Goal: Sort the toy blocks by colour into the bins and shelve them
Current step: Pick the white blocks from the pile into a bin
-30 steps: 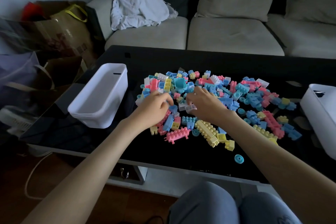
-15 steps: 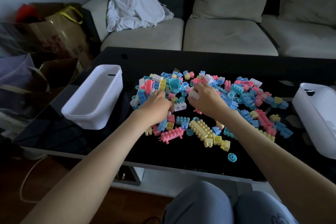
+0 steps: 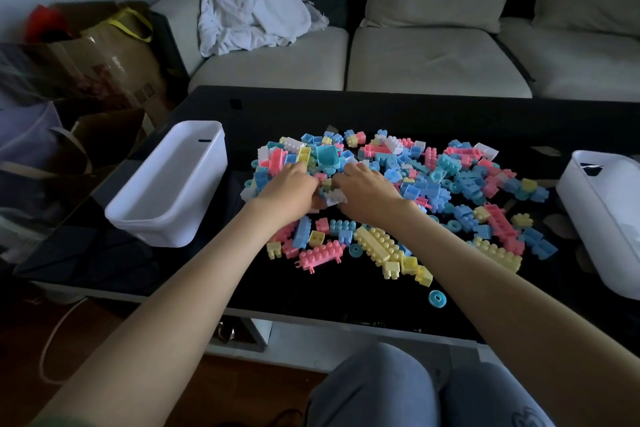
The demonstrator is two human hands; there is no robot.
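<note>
A pile of pastel toy blocks (image 3: 450, 180) in pink, blue, yellow, teal and white covers the middle of the black glass table (image 3: 346, 107). Both my hands are in the pile's left part, close together. My right hand (image 3: 367, 194) pinches a white block (image 3: 335, 198) under its fingers and thumb. Beside it, my left hand (image 3: 287, 191) has its fingers curled down among the blocks, and what they hold is hidden. An empty white bin (image 3: 152, 222) stands to the left of the pile. A second white bin (image 3: 602, 218) stands at the table's right end.
A pale sofa (image 3: 433, 59) runs behind the table, with a crumpled white cloth (image 3: 249, 10) on its left seat. Paper bags and boxes (image 3: 104, 55) crowd the floor on the left. A lone teal ring (image 3: 437, 299) lies near the table's front edge, with my knees below it.
Both hands have moved a little farther into the pile and closer together. The right hand still carries a white block. The camera has tilted slightly.
</note>
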